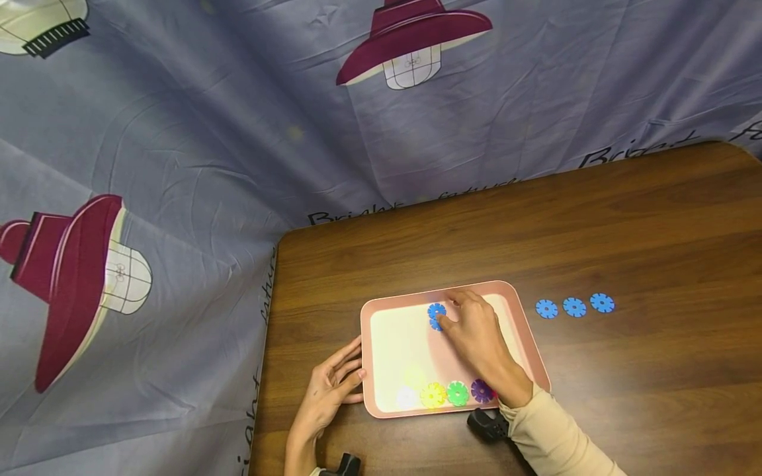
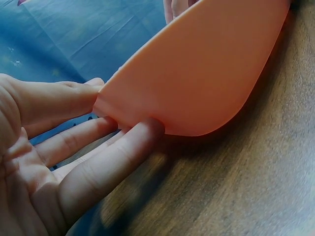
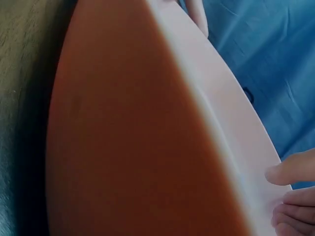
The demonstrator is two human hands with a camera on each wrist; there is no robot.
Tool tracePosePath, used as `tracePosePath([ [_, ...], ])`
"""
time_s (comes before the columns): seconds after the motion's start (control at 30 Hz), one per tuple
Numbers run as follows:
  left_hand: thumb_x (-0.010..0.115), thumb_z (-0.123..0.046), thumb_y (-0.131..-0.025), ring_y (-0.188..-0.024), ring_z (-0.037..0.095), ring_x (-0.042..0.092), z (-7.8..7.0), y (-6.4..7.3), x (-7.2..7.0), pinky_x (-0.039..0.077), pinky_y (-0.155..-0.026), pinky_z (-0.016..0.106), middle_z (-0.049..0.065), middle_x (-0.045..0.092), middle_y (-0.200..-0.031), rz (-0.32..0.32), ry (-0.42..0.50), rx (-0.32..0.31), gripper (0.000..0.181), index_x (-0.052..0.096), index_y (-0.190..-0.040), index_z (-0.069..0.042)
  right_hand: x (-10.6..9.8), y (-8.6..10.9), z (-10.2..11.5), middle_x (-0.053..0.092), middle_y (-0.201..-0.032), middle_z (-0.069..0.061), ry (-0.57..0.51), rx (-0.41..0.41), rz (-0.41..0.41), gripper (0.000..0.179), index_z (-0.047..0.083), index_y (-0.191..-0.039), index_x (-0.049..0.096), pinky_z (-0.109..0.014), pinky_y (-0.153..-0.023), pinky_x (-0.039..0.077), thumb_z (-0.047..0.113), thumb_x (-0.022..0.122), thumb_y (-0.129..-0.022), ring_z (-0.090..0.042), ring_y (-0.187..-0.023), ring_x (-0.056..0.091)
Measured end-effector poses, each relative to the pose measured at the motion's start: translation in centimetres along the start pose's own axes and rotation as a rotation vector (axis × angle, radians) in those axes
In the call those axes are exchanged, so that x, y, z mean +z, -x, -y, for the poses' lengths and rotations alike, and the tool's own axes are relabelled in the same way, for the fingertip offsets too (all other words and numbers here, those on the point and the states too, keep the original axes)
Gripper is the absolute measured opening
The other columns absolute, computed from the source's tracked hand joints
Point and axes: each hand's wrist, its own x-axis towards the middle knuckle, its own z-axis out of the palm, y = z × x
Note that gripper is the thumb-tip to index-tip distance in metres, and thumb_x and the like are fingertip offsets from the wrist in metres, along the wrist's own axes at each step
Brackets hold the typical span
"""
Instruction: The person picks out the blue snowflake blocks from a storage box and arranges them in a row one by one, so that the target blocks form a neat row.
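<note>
A pink tray (image 1: pixel 367 330) with a white inner base lies on the table. My left hand (image 1: pixel 330 387) grips its left edge, thumb at the rim and fingers against the wall below, seen closely in the left wrist view. Over the tray reaches my right hand (image 1: pixel 476 330); its thumb touches the lower of two blue notched discs (image 1: pixel 436 309) that stand one above the other near the far side, while the other fingers stay apart from the thumb. The right wrist view shows that hand's thumb and fingers just beyond the tray wall, discs hidden.
Along the tray's near side lie a yellow disc (image 1: pixel 433 395), a green disc (image 1: pixel 458 393) and a purple disc (image 1: pixel 481 391), with a pale one at their left. Right of the tray, three blue discs (image 1: pixel 574 307) form a row on the wooden table (image 1: pixel 655 251). A patterned curtain (image 1: pixel 238 99) hangs behind.
</note>
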Motion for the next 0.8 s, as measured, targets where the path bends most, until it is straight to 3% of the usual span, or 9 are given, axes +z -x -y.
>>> tracePosePath([
  [0.53, 0.065, -0.003, -0.094, -0.123, 0.04, 0.053, 0.0, 0.0, 0.0, 0.06, -0.074, 0.044, 0.024, 0.042, -0.147, 0.026, 0.021, 0.006, 0.058, 0.043, -0.148, -0.005, 1.0, 0.2, -0.3, 0.067, -0.114, -0.023, 0.029, -0.005, 0.078, 0.047, -0.01, -0.117, 0.066, -0.052, -0.099, 0.048, 0.005, 0.081, -0.075, -0.041, -0.112, 0.061],
  [0.8, 0.065, -0.003, -0.094, -0.122, 0.04, 0.054, 0.0, -0.1, -0.2, 0.06, -0.074, 0.045, 0.024, 0.043, -0.146, 0.03, 0.024, 0.015, 0.058, 0.044, -0.148, -0.005, 1.5, 0.1, -0.4, 0.068, -0.11, -0.024, 0.073, -0.058, 0.06, 0.045, -0.012, -0.114, 0.067, -0.052, -0.095, 0.051, 0.002, 0.081, -0.074, -0.041, -0.107, 0.063],
])
